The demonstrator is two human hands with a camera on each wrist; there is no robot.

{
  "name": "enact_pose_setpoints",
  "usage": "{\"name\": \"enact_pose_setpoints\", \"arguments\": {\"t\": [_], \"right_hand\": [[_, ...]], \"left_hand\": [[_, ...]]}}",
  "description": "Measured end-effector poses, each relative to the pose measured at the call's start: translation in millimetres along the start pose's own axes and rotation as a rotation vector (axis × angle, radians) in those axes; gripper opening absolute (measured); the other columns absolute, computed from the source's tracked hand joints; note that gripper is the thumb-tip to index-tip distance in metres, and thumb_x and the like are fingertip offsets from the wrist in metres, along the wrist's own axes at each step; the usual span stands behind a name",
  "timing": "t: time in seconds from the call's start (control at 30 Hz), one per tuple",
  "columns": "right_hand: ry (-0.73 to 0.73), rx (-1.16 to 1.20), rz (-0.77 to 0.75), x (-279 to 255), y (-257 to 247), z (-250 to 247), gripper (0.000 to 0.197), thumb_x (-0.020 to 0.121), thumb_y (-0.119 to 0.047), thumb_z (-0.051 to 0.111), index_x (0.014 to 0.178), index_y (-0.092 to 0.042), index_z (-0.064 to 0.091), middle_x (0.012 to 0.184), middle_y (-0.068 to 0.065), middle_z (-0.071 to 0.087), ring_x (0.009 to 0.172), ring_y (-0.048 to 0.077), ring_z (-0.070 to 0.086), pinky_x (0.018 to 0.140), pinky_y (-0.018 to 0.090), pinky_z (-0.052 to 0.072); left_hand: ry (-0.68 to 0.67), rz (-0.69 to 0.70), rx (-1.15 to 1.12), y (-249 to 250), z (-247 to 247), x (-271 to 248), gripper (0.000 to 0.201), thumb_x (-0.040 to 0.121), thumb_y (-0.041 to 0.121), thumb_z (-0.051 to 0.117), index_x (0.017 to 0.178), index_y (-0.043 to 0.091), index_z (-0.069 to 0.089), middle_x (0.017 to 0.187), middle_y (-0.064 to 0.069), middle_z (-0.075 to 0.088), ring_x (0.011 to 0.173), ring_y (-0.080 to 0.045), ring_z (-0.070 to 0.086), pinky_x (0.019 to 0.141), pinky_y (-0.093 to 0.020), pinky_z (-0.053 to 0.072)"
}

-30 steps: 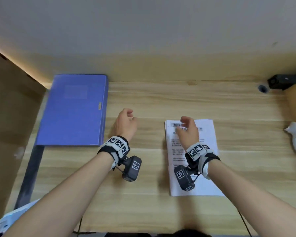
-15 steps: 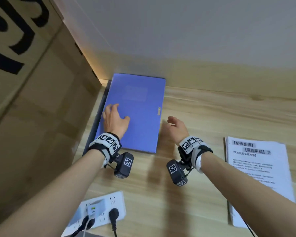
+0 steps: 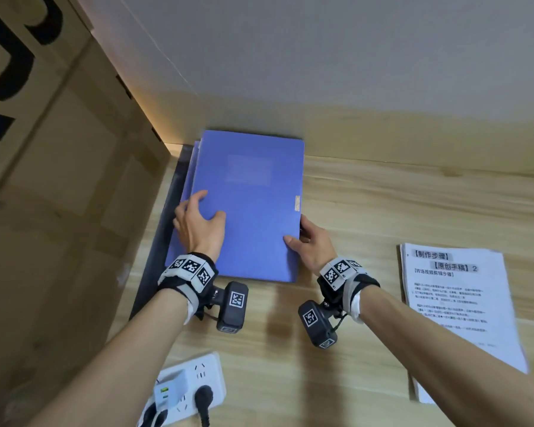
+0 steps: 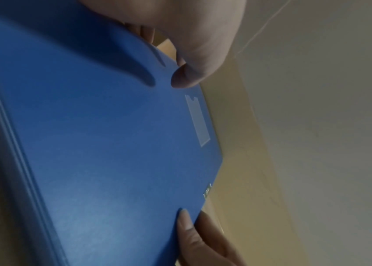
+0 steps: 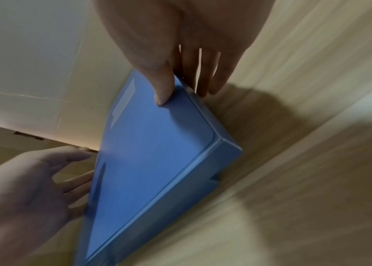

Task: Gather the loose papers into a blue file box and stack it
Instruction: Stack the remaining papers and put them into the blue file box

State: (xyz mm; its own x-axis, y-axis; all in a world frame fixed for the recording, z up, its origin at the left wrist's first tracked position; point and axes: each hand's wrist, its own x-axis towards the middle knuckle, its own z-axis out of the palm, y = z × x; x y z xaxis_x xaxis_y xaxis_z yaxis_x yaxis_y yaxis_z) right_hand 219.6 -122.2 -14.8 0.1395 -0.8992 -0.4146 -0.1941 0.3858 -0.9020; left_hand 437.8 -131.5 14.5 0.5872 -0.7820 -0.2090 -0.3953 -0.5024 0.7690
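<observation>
A tall cardboard box [image 3: 53, 211] stands at the far left, outboard of the left hand [image 3: 199, 224], with a white power strip [image 3: 185, 392] on the wooden worktop [image 3: 383, 211] nearer the person than that wrist. The left hand grasps the left edge of the blue file box [image 3: 247, 204]: its thumb lies on the lid while its fingers drop over the side, as the right wrist view shows [image 5: 32, 181]. The file box lies flat between the two grips, its lid up, a clear label pocket [image 3: 249, 169] beyond the fingers and a small metal clasp [image 3: 297, 202] on the right edge, just past the right hand [image 3: 312, 245]. A second blue edge [image 3: 188, 174] shows under the box on its left side, slightly offset. The right hand grasps the right edge near the closer corner, thumb pressed on the lid [image 5: 163, 90] and fingers [image 5: 203, 72] curled down the side wall toward the worktop. In the left wrist view the left thumb [image 4: 187, 75] rests on the blue lid [image 4: 101, 144]. Well out to the right of the right grip, a stack of printed papers [image 3: 457, 309] lies on the worktop, apart from the file box and from both hands.
</observation>
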Motion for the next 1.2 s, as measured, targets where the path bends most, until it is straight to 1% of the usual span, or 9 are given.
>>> {"name": "enact_pose_setpoints", "arguments": {"t": [0.17,0.23,0.33,0.43,0.6,0.73,0.87,1.03,1.2], "right_hand": [[0.057,0.026,0.023,-32.3,11.2,-46.3,0.048,0.091,0.010,0.055,0.126,-0.022,0.053,0.103,-0.012,0.067,0.078,0.003,0.069,0.070,0.014,0.054],[0.086,0.005,0.036,-48.0,19.2,-65.8,0.046,0.090,0.010,0.056,0.124,-0.022,0.054,0.105,-0.005,0.067,0.083,0.012,0.067,0.073,0.017,0.056],[0.130,-0.013,0.083,-70.8,34.2,-94.7,0.045,0.088,0.008,0.059,0.122,-0.021,0.057,0.110,0.007,0.068,0.092,0.023,0.067,0.086,0.039,0.058],[0.175,-0.113,0.098,-89.0,52.1,-121.1,0.049,0.076,-0.011,0.067,0.124,-0.019,0.061,0.117,0.014,0.067,0.103,0.029,0.067,0.096,0.048,0.053],[0.215,-0.257,0.134,-108.2,64.0,-151.3,0.039,0.079,-0.001,0.068,0.117,-0.012,0.066,0.100,0.010,0.068,0.089,0.025,0.067,0.083,0.033,0.053],[0.226,-0.377,0.174,-111.0,73.7,-158.8,0.031,0.072,-0.016,0.071,0.102,-0.009,0.068,0.079,0.009,0.056,0.069,0.025,0.055,0.068,0.028,0.043],[0.190,-0.446,0.189,-109.9,74.6,-160.1,0.022,0.080,-0.013,0.074,0.100,-0.010,0.066,0.083,0.001,0.047,0.065,0.009,0.049,0.063,0.018,0.037],[0.187,-0.509,0.211,-107.4,75.9,-158.0,0.034,0.080,-0.021,0.075,0.111,-0.010,0.068,0.106,0.012,0.053,0.087,0.026,0.061,0.087,0.034,0.051],[0.172,-0.391,0.182,-108.8,72.0,-160.9,0.032,0.082,0.001,0.062,0.112,-0.009,0.069,0.085,-0.009,0.063,0.073,0.007,0.061,0.078,0.024,0.048]], "left_hand": [[-0.062,0.062,-0.054,18.0,21.8,-47.6,0.048,0.081,0.014,0.061,0.127,0.029,0.058,0.139,-0.003,0.040,0.131,-0.025,0.035,0.111,-0.039,0.033],[-0.088,0.082,-0.045,25.3,33.6,-70.9,0.049,0.080,0.012,0.061,0.127,0.028,0.059,0.138,-0.004,0.040,0.129,-0.024,0.035,0.109,-0.038,0.034],[-0.149,0.108,-0.014,32.0,52.9,-104.6,0.051,0.080,0.011,0.062,0.128,0.027,0.059,0.139,-0.006,0.039,0.129,-0.025,0.035,0.112,-0.041,0.032],[-0.216,0.098,0.019,34.0,72.1,-134.1,0.052,0.081,0.011,0.062,0.131,0.023,0.057,0.146,-0.008,0.034,0.136,-0.026,0.029,0.114,-0.039,0.029],[-0.319,0.123,0.201,21.8,97.9,-171.8,0.062,0.084,0.017,0.061,0.143,0.017,0.045,0.157,-0.013,0.019,0.144,-0.030,0.016,0.116,-0.044,0.027],[-0.403,0.142,0.339,8.2,104.4,-185.3,0.068,0.087,0.020,0.061,0.149,0.014,0.034,0.160,-0.016,0.010,0.147,-0.033,0.009,0.118,-0.043,0.019],[-0.440,0.159,0.502,3.5,101.5,-183.9,0.072,0.088,0.023,0.058,0.152,0.013,0.026,0.162,-0.017,0.004,0.149,-0.035,0.005,0.119,-0.044,0.015],[-0.579,0.212,0.781,15.7,98.7,-182.3,0.073,0.092,0.034,0.047,0.154,0.008,0.016,0.163,-0.020,-0.012,0.151,-0.035,-0.009,0.120,-0.046,0.012],[-0.719,0.437,0.916,45.1,119.1,-197.7,0.062,0.093,0.034,0.044,0.148,0.008,0.031,0.164,-0.014,0.008,0.151,-0.030,0.011,0.116,-0.045,0.026]]}}
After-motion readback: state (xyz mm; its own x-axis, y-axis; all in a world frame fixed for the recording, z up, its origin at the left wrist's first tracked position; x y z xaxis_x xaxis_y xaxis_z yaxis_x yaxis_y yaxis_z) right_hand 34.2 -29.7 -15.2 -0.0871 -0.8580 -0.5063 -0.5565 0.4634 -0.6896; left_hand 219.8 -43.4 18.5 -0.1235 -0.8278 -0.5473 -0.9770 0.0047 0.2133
